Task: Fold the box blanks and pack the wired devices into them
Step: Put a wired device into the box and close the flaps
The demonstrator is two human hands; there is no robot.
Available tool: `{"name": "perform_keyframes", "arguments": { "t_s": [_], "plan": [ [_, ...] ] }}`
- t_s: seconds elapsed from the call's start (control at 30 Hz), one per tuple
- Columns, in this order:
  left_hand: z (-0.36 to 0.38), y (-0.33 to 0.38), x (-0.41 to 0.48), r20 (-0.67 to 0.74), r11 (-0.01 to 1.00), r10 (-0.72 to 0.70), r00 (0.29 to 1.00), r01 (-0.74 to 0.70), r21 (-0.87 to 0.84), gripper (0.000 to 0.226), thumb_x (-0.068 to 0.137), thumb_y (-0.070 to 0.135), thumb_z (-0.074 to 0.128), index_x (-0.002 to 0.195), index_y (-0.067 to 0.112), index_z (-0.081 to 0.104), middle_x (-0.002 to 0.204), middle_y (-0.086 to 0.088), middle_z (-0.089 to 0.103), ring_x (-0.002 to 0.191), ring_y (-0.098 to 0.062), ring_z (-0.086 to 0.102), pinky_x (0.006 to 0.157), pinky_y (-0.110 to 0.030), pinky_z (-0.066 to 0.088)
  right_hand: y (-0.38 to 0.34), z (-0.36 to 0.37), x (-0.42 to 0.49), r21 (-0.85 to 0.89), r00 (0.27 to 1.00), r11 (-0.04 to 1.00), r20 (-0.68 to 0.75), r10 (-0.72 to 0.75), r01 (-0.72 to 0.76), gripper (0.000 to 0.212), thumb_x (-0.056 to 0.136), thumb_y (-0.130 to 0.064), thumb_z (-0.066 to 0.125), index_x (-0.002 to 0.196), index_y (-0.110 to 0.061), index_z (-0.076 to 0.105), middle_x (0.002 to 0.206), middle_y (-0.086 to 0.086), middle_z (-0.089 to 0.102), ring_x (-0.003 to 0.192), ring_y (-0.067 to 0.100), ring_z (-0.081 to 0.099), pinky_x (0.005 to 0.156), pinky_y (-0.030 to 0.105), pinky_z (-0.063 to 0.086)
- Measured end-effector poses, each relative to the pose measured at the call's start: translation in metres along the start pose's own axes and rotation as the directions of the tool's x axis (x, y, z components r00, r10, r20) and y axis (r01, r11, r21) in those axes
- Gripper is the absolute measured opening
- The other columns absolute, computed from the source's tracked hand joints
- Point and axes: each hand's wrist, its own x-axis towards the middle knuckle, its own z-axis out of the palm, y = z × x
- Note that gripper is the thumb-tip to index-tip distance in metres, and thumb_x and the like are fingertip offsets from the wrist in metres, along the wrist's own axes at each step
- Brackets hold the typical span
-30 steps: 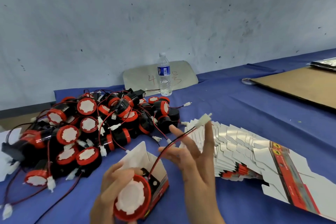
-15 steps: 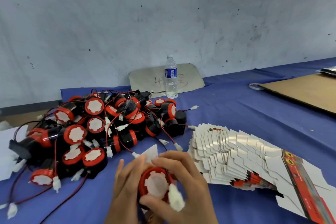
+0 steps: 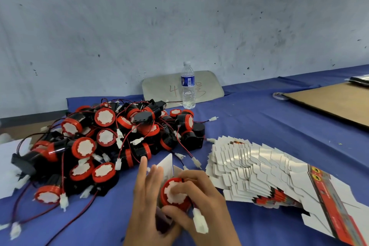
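A red-rimmed black wired device (image 3: 174,193) with a white face sits in a small folded box (image 3: 166,166) near the bottom centre. My right hand (image 3: 201,201) curls round the device, fingers over its face; its white connector (image 3: 200,220) sticks out below. My left hand (image 3: 146,195) lies against the left side of the box with fingers straight. A pile of the same devices (image 3: 107,142) with red and black wires lies to the left. Flat box blanks (image 3: 259,173) fan out on the right.
A water bottle (image 3: 187,85) stands at the back by a grey board (image 3: 159,88) against the wall. A brown cardboard sheet (image 3: 335,100) and a tape roll (image 3: 279,96) lie far right on the blue cloth (image 3: 249,124). White paper (image 3: 8,166) lies at the left edge.
My right hand let go of the raised wire and came down onto the device. The device went deeper into the box. My left hand's fingers straightened along the box.
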Motion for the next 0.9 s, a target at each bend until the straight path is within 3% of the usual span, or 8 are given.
{"name": "perform_keyframes", "arguments": {
  "t_s": [0.07, 0.2, 0.33, 0.43, 0.57, 0.63, 0.77, 0.9],
  "plan": [
    [-0.016, -0.016, -0.005, -0.048, 1.0, -0.006, 0.999, 0.007, 0.03, 0.095, 0.068, 0.039, 0.065, 0.15, 0.036, 0.016, 0.161, 0.007, 0.006, 0.145, -0.002, 0.015, 0.108, -0.008, 0.023, 0.01, -0.004, -0.017, -0.127, 0.987, 0.984, -0.113, 0.113, -0.127, 0.027, 0.074, -0.04, 0.07, 0.079, -0.013, 0.068, 0.105, -0.007, 0.06, 0.087, -0.002, 0.057, 0.072, 0.006, 0.045],
    [-0.008, -0.005, -0.001, 0.033, 0.999, -0.036, 0.999, 0.035, 0.035, 0.098, 0.059, 0.022, 0.08, 0.141, 0.025, 0.025, 0.161, 0.009, 0.006, 0.143, 0.003, 0.018, 0.103, -0.002, 0.025, 0.005, 0.003, -0.01, -0.106, 0.975, 0.972, -0.104, 0.198, -0.209, 0.031, 0.077, -0.04, 0.068, 0.079, -0.008, 0.069, 0.101, -0.004, 0.058, 0.085, -0.007, 0.055, 0.072, 0.007, 0.044],
    [-0.012, -0.01, -0.006, 0.082, 1.0, -0.029, 0.996, 0.029, 0.007, 0.111, 0.056, 0.011, 0.089, 0.144, 0.036, 0.025, 0.16, 0.015, 0.006, 0.143, 0.0, 0.019, 0.1, -0.001, 0.027, 0.005, 0.007, -0.015, -0.072, 0.949, 0.953, -0.14, 0.283, -0.295, 0.031, 0.077, -0.045, 0.062, 0.074, -0.014, 0.059, 0.096, -0.021, 0.044, 0.077, -0.007, 0.052, 0.065, 0.008, 0.041],
    [-0.009, -0.005, -0.007, 0.106, 0.998, -0.065, 0.992, 0.064, 0.013, 0.121, 0.054, 0.001, 0.091, 0.145, 0.043, 0.023, 0.159, 0.016, 0.01, 0.141, 0.007, 0.017, 0.091, 0.006, 0.029, 0.007, 0.007, -0.016, -0.058, 0.941, 0.946, -0.14, 0.307, -0.318, 0.035, 0.079, -0.045, 0.061, 0.07, -0.012, 0.051, 0.093, -0.019, 0.042, 0.076, -0.003, 0.051, 0.064, 0.011, 0.042],
    [-0.009, -0.008, -0.01, 0.103, 0.996, -0.069, 0.992, 0.063, 0.056, 0.109, 0.058, -0.002, 0.088, 0.145, 0.029, 0.029, 0.156, 0.012, 0.018, 0.141, 0.007, 0.019, 0.095, 0.003, 0.029, 0.008, 0.002, -0.017, -0.207, 0.961, 0.94, 0.002, 0.277, -0.271, 0.049, 0.089, -0.046, 0.051, 0.067, -0.004, 0.06, 0.093, -0.006, 0.056, 0.076, 0.012, 0.057, 0.064, 0.034, 0.05],
    [-0.01, -0.011, -0.01, 0.114, 0.991, -0.111, 0.987, 0.101, 0.086, 0.097, 0.063, 0.002, 0.086, 0.141, 0.028, 0.035, 0.147, 0.008, 0.036, 0.135, 0.007, 0.03, 0.098, -0.009, 0.038, 0.009, 0.002, -0.018, -0.281, 0.964, 0.93, 0.047, 0.262, -0.239, 0.048, 0.091, -0.045, 0.05, 0.068, -0.005, 0.066, 0.095, -0.003, 0.063, 0.08, 0.018, 0.057, 0.063, 0.038, 0.05],
    [-0.015, -0.014, -0.005, 0.049, 0.946, -0.058, 0.997, 0.039, 0.322, 0.031, 0.074, 0.028, 0.055, 0.102, 0.019, 0.066, 0.091, 0.007, 0.067, 0.092, -0.006, 0.051, 0.086, -0.031, 0.039, 0.006, 0.001, -0.02, -0.268, 0.969, 0.94, 0.075, 0.237, -0.209, 0.03, 0.086, -0.033, 0.051, 0.071, -0.01, 0.065, 0.081, -0.004, 0.056, 0.074, 0.013, 0.05, 0.061, 0.035, 0.047],
    [-0.018, -0.014, -0.003, 0.086, 0.926, -0.073, 0.994, 0.035, 0.377, 0.027, 0.079, 0.042, 0.052, 0.071, 0.021, 0.067, 0.073, 0.013, 0.06, 0.08, -0.009, 0.054, 0.081, -0.035, 0.039, 0.002, -0.001, -0.016, -0.139, 0.964, 0.966, -0.182, 0.193, -0.22, 0.021, 0.09, -0.022, 0.051, 0.073, -0.011, 0.055, 0.081, -0.009, 0.047, 0.067, 0.005, 0.047, 0.057, 0.025, 0.043]
  ]
}}
